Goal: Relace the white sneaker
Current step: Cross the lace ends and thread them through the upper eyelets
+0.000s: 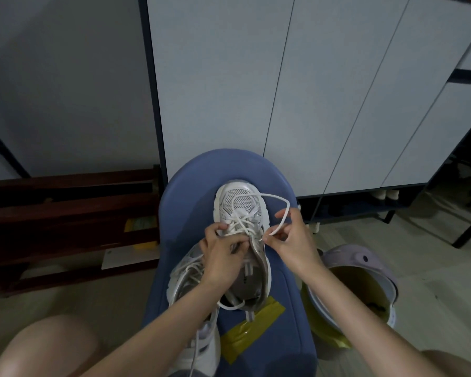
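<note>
Both my hands work the white mesh sneaker (241, 213) lying toe-away on the blue padded surface (288, 308): left hand (223, 254) grips its eyelets, right hand (288, 238), nearer the free end, pinches the white cord lace (279, 202).

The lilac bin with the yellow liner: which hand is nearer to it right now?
Right. The right hand pinches the lace just up-left of the lilac bin; the left hand grips the white sneaker, farther left across the shoe.

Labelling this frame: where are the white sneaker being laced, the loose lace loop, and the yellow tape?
White mesh sneaker (241, 204), head view, toe mesh.
White lace loop (285, 204), head view, far bend.
Yellow tape strip (252, 331), head view, middle.
</note>
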